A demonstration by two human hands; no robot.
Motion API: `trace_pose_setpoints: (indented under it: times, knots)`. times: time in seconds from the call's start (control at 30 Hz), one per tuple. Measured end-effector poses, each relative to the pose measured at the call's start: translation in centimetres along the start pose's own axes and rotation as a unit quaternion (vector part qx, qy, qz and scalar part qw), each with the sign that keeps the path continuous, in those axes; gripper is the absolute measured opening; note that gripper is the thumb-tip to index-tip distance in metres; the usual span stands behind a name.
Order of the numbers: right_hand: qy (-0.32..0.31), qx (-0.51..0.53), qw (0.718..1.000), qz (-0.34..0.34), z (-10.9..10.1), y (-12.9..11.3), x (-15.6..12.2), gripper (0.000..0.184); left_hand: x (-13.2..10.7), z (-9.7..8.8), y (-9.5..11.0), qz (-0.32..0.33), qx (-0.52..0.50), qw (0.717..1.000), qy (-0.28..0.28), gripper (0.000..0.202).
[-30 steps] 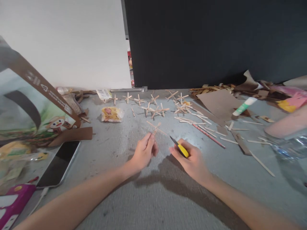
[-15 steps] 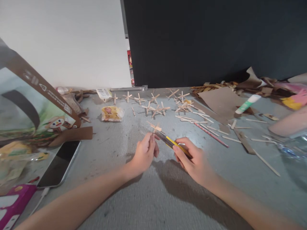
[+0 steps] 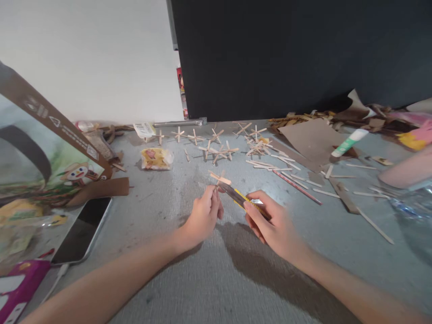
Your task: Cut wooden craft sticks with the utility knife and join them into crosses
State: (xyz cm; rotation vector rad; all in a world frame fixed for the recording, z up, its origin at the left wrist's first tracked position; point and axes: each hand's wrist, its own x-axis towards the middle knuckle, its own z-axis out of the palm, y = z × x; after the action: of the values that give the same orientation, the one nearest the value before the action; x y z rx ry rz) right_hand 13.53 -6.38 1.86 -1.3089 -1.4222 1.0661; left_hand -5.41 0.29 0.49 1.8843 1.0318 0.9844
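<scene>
My left hand (image 3: 205, 212) is closed, pinching a small piece of crossed wooden sticks (image 3: 221, 178) that stands out beyond the fingertips. In my right hand (image 3: 266, 217) lies a yellow and dark utility knife (image 3: 238, 195), its front end pointing up and left. The knife's tip meets or overlaps the crossed sticks; its blade is too small to make out. Beyond my hands, several star-shaped stick pieces (image 3: 219, 154) stand on the grey table (image 3: 168, 288). Loose flat sticks (image 3: 266, 165) and a red pencil-like stick (image 3: 297, 186) lie to the right.
At left are a printed bag (image 3: 50, 130), a phone (image 3: 83, 231) with a white cable and a magenta object (image 3: 23, 285). A small yellow packet (image 3: 156, 159) sits mid-left. To the right are a glue stick (image 3: 349, 143), cardboard (image 3: 307, 139) and clear plastic (image 3: 413, 207). A black panel (image 3: 297, 58) rises behind.
The knife's front end has shifted slightly left and up against the crossed sticks, which have turned a little in my left fingers. The whole view has moved slightly.
</scene>
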Motion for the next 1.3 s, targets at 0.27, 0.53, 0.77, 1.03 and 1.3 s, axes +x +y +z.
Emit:
trace_pose_setpoints:
  times: [0.27,0.53,0.77,1.03,1.3]
  knots:
    - [-0.036,0.050,0.997,0.054,-0.3,-0.6,0.3,0.038,0.0,0.1,-0.1,-0.008,-0.012,1.000,-0.004,0.032]
    - [-0.068,0.099,0.986,0.112,-0.3,-1.0,0.5,0.041,0.1,0.2,-0.5,-0.004,0.014,1.000,0.002,0.031]
    - [-0.065,0.095,0.987,0.108,-0.1,-0.8,0.3,0.040,0.3,0.2,-0.2,-0.020,0.051,0.999,-0.001,0.028]
    - [-0.055,0.103,0.988,0.101,0.0,-0.9,0.1,0.039,0.2,0.1,0.0,-0.025,0.060,0.998,-0.004,0.028]
    - [-0.050,0.125,0.984,0.118,0.2,-1.1,0.2,0.041,0.3,0.1,-0.1,-0.025,0.059,0.998,-0.012,0.027]
